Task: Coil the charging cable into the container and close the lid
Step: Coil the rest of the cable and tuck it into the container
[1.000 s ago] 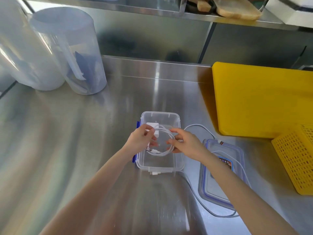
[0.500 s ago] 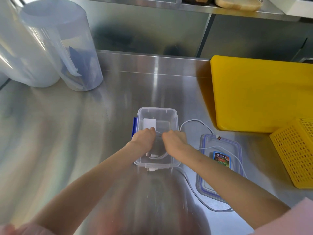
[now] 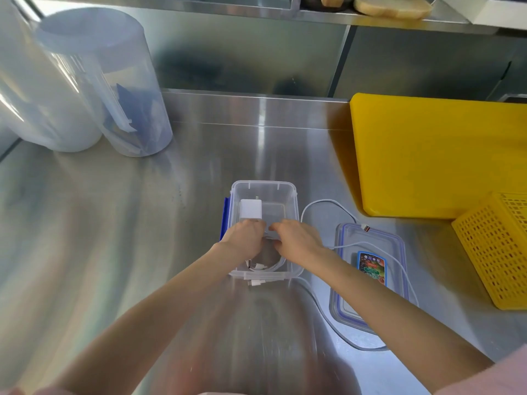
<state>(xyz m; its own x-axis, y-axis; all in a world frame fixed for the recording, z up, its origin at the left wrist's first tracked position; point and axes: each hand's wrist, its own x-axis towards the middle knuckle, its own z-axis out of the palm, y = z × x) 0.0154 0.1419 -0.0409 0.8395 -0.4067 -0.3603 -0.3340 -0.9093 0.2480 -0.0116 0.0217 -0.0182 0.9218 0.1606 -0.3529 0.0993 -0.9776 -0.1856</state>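
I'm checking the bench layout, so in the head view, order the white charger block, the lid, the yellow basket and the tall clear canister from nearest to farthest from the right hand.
1. Charger block, in the container, just ahead of the right hand.
2. Lid, on the counter to its right.
3. Yellow basket, far right, and clear canister, back left: too close to call.

Steel counter w/ shelf above

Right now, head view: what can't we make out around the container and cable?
- Fingertips of left hand and right hand: curled down into the container, so the grip on the cable is hidden.
- Coil inside: only a bit shows at the near wall; the hands cover the rest.
- Cable run over the lid: the right forearm hides part.
- Lid label: too small to read.
- Shelf items, top edge: cut off.
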